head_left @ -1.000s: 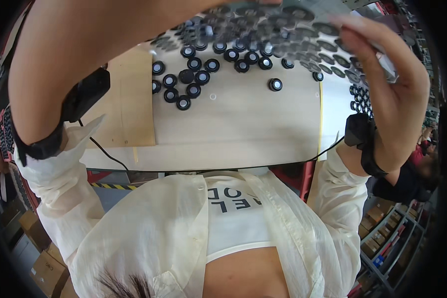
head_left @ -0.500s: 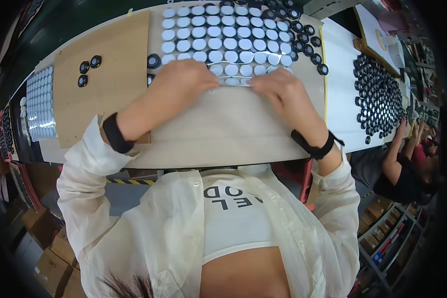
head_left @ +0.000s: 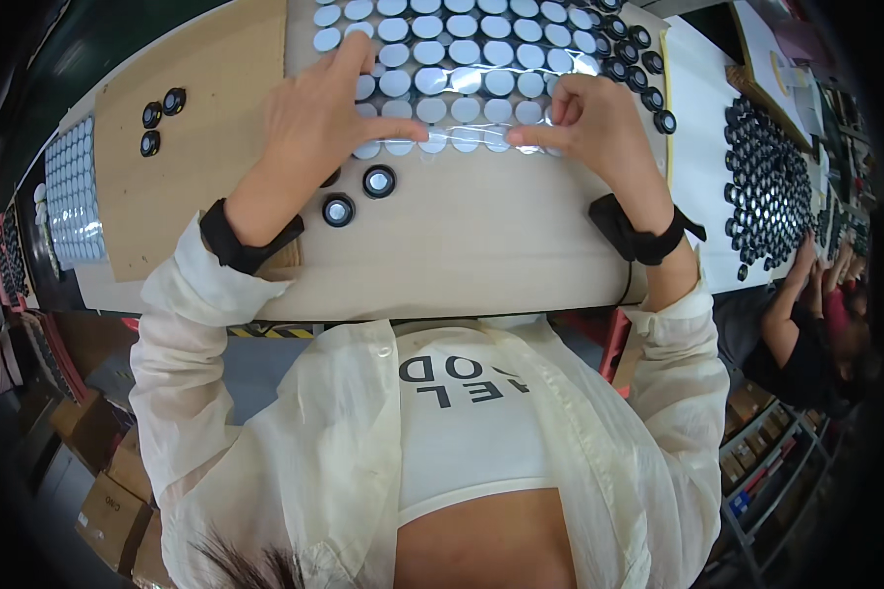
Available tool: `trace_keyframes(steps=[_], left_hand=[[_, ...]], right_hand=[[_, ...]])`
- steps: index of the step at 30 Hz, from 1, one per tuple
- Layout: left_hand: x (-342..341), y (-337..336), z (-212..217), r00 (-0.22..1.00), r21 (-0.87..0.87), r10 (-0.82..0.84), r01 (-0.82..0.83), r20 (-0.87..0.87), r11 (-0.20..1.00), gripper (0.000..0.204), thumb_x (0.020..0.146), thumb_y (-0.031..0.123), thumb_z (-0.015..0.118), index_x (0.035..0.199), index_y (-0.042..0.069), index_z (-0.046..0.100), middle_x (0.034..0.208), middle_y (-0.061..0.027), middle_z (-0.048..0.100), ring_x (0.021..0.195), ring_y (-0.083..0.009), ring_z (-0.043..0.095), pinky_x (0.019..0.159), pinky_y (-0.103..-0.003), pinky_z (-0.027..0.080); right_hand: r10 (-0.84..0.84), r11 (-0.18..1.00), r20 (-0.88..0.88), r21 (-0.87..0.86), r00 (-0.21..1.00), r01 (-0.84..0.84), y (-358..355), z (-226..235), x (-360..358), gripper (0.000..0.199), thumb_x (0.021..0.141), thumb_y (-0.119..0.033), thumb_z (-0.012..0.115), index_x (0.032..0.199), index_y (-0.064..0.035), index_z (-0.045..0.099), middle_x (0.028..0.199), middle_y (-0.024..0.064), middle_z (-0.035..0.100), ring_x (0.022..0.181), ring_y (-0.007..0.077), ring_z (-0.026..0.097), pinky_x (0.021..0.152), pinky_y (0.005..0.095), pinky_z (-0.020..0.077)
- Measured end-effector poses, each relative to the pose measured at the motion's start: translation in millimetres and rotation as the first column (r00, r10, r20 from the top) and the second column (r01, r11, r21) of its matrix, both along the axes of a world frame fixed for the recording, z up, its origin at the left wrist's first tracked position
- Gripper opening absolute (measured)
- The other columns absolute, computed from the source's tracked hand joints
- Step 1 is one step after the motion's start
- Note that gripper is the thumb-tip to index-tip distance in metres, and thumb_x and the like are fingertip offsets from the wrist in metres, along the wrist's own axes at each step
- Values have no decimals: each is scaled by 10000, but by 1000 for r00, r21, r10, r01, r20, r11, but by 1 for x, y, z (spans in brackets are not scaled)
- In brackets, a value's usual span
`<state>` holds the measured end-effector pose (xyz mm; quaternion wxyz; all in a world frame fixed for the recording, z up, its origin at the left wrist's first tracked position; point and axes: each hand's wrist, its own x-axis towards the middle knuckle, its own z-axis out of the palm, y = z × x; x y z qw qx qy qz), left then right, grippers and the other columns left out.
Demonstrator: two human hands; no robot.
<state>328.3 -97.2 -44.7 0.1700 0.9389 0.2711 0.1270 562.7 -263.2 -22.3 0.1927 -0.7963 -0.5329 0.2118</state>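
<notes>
A clear glossy film [head_left: 469, 79] lies over rows of white discs [head_left: 429, 53] in front of me. My left hand [head_left: 314, 123] is open at the left side of the rows, index finger pointing away and thumb stretched along the film's near edge. At the right side, my right hand [head_left: 594, 123] has its thumb on the near edge and its index finger bent apart from it. The rest of its fingers are partly hidden. Two black round pieces with pale centres, one [head_left: 378, 181] and another [head_left: 338, 209], lie beside my left wrist; a third is mostly covered by it.
Several loose black round pieces [head_left: 626, 52] lie right of the rows. A brown board [head_left: 201, 167] at the left bears three more. Beyond it is a sheet of white discs [head_left: 74, 191]. Many black pieces [head_left: 764, 187] cover a white surface at the right, near another person's arm [head_left: 784, 294].
Both thumbs were together with the fingers at the near edge; now the fingers are spread. Two black pieces now lie on table surface that was bare. The view has shifted slightly.
</notes>
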Motion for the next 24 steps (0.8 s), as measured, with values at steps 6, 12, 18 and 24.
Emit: trace_keyframes(steps=[6, 12, 18, 24], left_hand=[[3, 14, -18, 987, 452, -150, 110, 55, 885, 925, 602, 724, 713, 1434, 383, 496, 1402, -150, 473, 1317, -379, 433, 1039, -609, 353], [11, 13, -1, 898, 434, -423, 431, -122, 791, 527, 851, 461, 624, 1365, 514, 520, 1547, -14, 380, 1440, -295, 326, 1153, -647, 175], [21, 26, -1, 709, 222, -690, 703, -146, 676, 601, 789, 185, 689, 1275, 525, 594, 1559, 38, 382, 1462, -263, 308, 1192, -622, 141], [25, 29, -7, 716, 114, -697, 697, -50, 708, 578, 766, 228, 726, 1250, 524, 613, 1557, 30, 387, 1451, -274, 326, 1197, -608, 160]], right_hand=[[17, 964, 408, 236, 913, -124, 2, -1, -9, 857, 491, -658, 831, 1098, -98, 601, 844, 95, 658, 586, 280, 607, 548, 340, 501], [314, 855, 530, 203, 788, -477, 4, -12, 13, 735, 665, -569, 711, 1360, -371, 577, 1537, 89, 373, 1432, 282, 311, 1156, 530, 228], [671, 659, 407, 55, 619, -750, 18, -20, 21, 600, 789, -382, 685, 1354, -507, 529, 1572, -34, 342, 1459, 236, 287, 1211, 521, 205], [671, 687, 352, 35, 652, -726, 20, -18, 22, 517, 838, -449, 635, 1345, -494, 548, 1575, -10, 338, 1479, 266, 247, 1212, 537, 182]])
